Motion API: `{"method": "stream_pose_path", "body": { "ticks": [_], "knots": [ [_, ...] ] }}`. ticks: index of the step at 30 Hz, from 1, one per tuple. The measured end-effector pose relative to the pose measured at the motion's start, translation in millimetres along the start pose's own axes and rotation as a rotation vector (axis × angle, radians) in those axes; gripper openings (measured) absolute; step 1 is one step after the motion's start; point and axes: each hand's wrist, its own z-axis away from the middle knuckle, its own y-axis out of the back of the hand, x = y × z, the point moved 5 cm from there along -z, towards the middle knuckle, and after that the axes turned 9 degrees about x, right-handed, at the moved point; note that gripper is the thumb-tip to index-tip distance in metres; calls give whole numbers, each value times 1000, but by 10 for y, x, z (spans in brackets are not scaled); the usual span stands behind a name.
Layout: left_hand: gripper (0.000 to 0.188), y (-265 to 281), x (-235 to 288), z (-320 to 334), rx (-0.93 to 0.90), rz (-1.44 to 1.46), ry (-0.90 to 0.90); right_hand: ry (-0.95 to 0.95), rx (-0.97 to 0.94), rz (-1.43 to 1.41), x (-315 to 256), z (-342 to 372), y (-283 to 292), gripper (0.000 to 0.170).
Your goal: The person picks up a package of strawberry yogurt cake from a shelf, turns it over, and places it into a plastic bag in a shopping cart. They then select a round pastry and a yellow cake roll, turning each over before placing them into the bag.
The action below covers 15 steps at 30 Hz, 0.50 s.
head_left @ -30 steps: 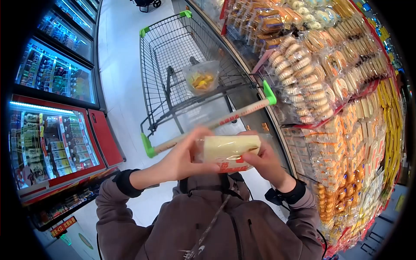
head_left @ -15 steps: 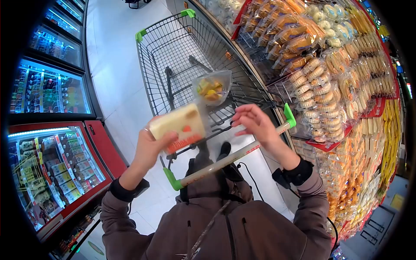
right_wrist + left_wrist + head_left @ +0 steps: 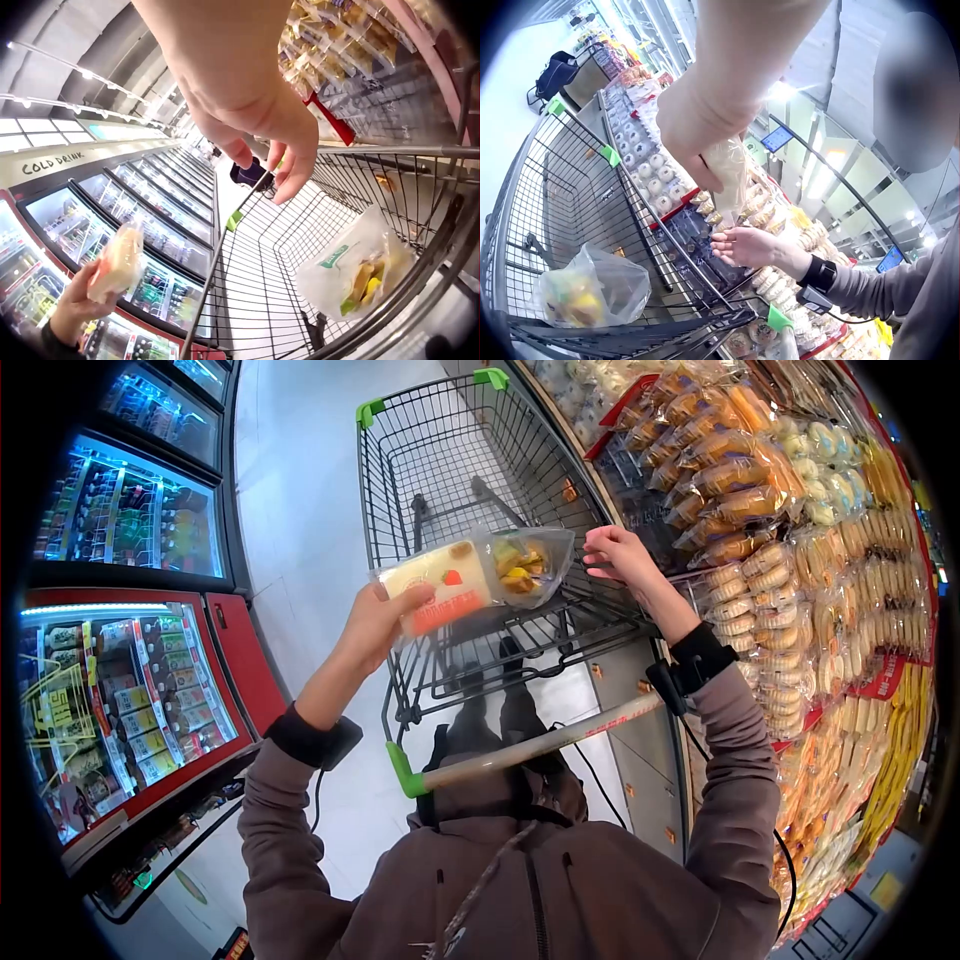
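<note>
My left hand grips the near-left edge of a bread packet, thumb lying on its face. The packet is clear plastic around a cream-coloured block, with orange-red print and a strawberry picture. It is held above the shopping cart, overlapping a clear plastic bag of yellow items in the head view. In the right wrist view, that bag lies inside the cart, apart from the packet. My right hand holds nothing; its fingers are loosely bent over the cart's right side, near the rim.
To the right, a long display is stacked with wrapped breads and pastries. Glass-door drink fridges and a red-framed cooler line the left. The cart handle crosses in front of my body.
Both hands held the packet at first; the right has let go and moved right. The left has carried the packet away from my body, over the cart, which now shows nearer beneath my arms.
</note>
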Motion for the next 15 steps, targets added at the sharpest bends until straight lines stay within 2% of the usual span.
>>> {"method": "stream_pose_path", "body": {
  "ticks": [5, 8, 9, 12, 13, 15],
  "knots": [
    [37, -63, -86, -127, 50, 41, 24, 43, 53, 398, 335, -801, 10, 19],
    [38, -132, -119, -208, 83, 70, 79, 146, 95, 797, 524, -1244, -26, 24],
    [39, -165, -131, -217, 94, 82, 119, 289, 81, 942, 658, -1461, -57, 37],
    [43, -246, -174, -318, 103, 120, 165, 397, 121, 1112, 691, -1574, -224, 50],
    [44, -278, -191, -363, 101, 134, 172, 362, 67, 1146, 721, -1649, -280, 56],
    [45, -362, -188, -421, 111, 145, 176, 385, 53, 1187, 778, -1769, -370, 56]
  ]
}}
